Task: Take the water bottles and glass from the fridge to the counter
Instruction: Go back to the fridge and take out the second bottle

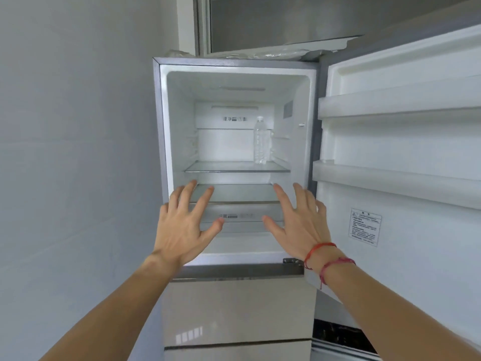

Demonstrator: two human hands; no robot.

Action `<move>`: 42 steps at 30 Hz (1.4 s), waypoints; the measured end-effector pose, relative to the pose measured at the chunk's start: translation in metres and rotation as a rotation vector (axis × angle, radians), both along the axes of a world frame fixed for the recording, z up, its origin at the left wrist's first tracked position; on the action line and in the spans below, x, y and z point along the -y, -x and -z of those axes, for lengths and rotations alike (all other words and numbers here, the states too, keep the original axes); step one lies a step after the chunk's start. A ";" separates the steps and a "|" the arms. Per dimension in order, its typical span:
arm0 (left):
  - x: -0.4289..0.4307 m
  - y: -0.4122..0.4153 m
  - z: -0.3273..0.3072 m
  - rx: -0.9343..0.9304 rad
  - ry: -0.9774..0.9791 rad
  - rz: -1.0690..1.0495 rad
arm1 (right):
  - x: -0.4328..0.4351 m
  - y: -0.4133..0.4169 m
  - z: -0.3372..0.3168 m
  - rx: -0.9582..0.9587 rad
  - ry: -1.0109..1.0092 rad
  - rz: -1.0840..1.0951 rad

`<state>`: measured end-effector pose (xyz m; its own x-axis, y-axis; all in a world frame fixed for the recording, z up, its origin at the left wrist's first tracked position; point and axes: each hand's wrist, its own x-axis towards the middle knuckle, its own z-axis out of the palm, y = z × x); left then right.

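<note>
The fridge [163,142] stands open in front of me, its upper compartment lit and white. One clear plastic water bottle [261,140] stands upright on the right of the upper glass shelf [223,166]. No glass or second bottle shows inside. My left hand [185,225] and my right hand [299,222] are raised side by side before the lower shelf [239,194], fingers spread, palms toward the fridge, holding nothing. The right wrist wears red string bracelets. Both hands are below and in front of the bottle, not touching it.
The fridge door [406,157] is swung wide to the right, with bare door racks and a label sticker. A plain wall [73,152] closes the left side. Closed lower drawers [236,311] sit beneath. A dark counter edge [338,334] shows at lower right.
</note>
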<state>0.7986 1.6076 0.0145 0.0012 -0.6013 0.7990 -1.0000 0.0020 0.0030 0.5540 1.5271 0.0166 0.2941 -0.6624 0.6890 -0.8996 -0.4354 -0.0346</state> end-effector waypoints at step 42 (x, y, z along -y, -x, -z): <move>0.443 -0.080 -0.091 -0.113 0.076 0.174 | 0.400 -0.122 -0.084 0.086 0.078 0.132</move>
<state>0.8790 1.1644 0.1058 -0.0050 -0.5387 0.8425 -0.9780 0.1785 0.1083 0.6762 1.1273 0.1002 0.1464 -0.6352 0.7584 -0.9442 -0.3183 -0.0843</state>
